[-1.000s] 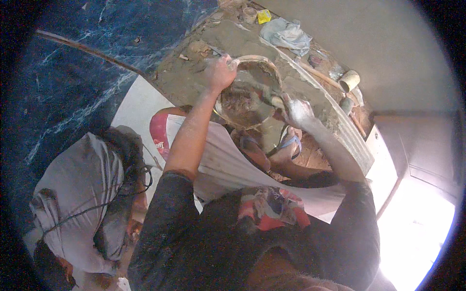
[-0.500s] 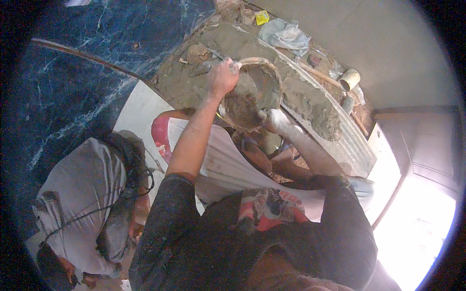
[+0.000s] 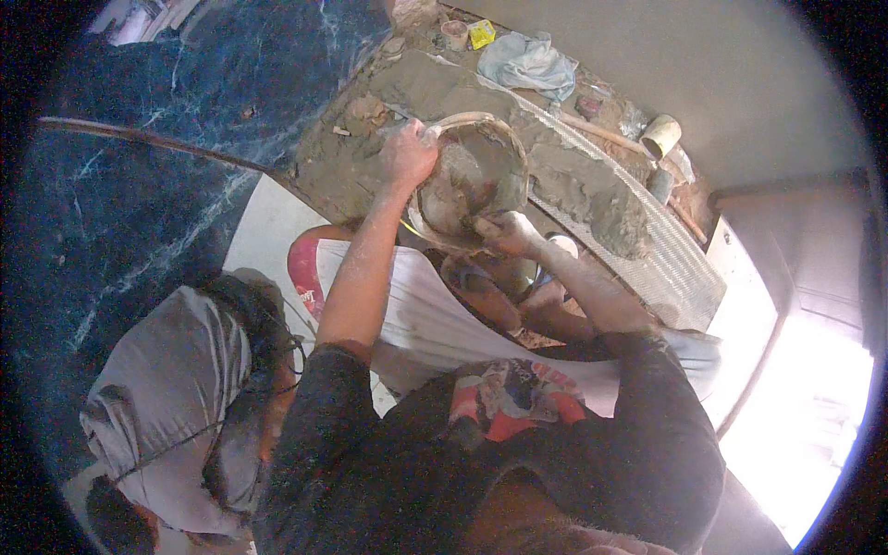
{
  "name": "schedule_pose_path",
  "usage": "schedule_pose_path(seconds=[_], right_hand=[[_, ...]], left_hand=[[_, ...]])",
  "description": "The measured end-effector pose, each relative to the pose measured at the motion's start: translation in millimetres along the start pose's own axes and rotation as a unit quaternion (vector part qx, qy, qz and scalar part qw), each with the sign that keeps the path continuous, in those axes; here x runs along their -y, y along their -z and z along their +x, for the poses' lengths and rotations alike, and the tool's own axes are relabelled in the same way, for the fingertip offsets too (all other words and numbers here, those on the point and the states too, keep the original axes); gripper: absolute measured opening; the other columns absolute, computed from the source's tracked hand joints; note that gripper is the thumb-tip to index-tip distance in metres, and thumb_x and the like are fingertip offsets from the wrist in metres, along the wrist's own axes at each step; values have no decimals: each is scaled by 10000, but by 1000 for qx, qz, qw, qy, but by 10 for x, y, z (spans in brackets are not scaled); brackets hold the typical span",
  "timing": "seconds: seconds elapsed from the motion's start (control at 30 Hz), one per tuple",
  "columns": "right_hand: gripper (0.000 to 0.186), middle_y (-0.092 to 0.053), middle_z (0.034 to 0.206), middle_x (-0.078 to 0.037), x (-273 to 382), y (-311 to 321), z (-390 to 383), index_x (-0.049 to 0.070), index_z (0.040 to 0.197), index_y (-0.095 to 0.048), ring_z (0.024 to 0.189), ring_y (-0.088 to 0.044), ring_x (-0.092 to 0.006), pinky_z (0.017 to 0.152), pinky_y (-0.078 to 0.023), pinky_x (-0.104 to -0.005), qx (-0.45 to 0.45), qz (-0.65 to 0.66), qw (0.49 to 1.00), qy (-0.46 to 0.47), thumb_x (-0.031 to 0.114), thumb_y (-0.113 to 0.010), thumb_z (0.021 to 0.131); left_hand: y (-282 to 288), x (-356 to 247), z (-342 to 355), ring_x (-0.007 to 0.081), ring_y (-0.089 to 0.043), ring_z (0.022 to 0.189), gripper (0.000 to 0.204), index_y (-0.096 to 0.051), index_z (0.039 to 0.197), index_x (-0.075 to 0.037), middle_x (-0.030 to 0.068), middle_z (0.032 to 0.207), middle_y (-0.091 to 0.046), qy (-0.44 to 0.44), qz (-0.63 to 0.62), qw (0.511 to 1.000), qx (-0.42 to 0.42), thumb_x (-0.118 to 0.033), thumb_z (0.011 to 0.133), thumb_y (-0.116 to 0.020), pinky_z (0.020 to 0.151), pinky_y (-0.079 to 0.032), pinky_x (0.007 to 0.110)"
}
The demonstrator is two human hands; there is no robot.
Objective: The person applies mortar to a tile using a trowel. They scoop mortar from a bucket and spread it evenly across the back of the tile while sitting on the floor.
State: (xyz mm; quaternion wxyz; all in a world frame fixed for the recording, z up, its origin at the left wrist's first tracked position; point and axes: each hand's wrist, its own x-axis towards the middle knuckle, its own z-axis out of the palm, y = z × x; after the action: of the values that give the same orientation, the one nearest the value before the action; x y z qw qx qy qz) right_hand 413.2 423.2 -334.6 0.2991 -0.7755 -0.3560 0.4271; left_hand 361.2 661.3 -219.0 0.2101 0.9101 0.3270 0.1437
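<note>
A round, shallow pan (image 3: pixel 515 166) caked with grey mortar is tilted between my hands, over a bed of wet mortar. My left hand (image 3: pixel 410 159), dusted with mortar, is closed round its upper left rim. At the lower right rim, my right hand (image 3: pixel 507 233) is closed on the edge, its fingertips reaching just inside. Wet grey-brown mortar (image 3: pixel 455 180) clings to the pan's inside. The pan hides the mortar bed under it.
A mesh strip (image 3: pixel 638 208) runs along the mortar bed (image 3: pixel 592 190). Beyond lie a pale plastic bag (image 3: pixel 527 65), a yellow packet (image 3: pixel 481 34), a wooden handle (image 3: pixel 601 132) and a cylindrical container (image 3: pixel 662 137). Dark blue marbled slab (image 3: pixel 203 120) spreads left. A person in grey (image 3: pixel 171 398) is at lower left.
The view has shifted a little. Both hands keep hold of the pan, which sits slightly further left in the picture; my right hand's fingers show further over its inner edge.
</note>
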Motion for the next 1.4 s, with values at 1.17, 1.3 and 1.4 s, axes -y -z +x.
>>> schedule_pose_path(seconds=[1.17,1.3,1.4], right_hand=[[495,-653,1066,-181,-738,2202,-3923,28,1173,-602,961,-636,-304,844,-498,-416,-273,-243,900,-239,139,-642,693],[477,-640,1064,-160,-934,2188,-4002,84,1143,-613,962,-618,-335,853,-489,-433,-234,-335,865,-292,127,-610,668],[454,-634,1057,-149,-951,2081,-4084,110,1129,-589,956,-624,-324,832,-496,-421,-287,-328,859,-269,113,-606,675]], left_hand=[[314,-751,-363,369,-607,805,340,-635,797,-9,199,828,-639,-24,-53,997,45,-348,820,-651,716,-452,436],[214,-578,-423,371,-599,826,342,-628,789,2,214,827,-625,-82,-16,996,-34,-337,824,-654,729,-443,430],[263,-491,-405,375,-594,821,350,-625,791,6,212,814,-623,-75,-41,996,13,-340,827,-657,736,-438,440]])
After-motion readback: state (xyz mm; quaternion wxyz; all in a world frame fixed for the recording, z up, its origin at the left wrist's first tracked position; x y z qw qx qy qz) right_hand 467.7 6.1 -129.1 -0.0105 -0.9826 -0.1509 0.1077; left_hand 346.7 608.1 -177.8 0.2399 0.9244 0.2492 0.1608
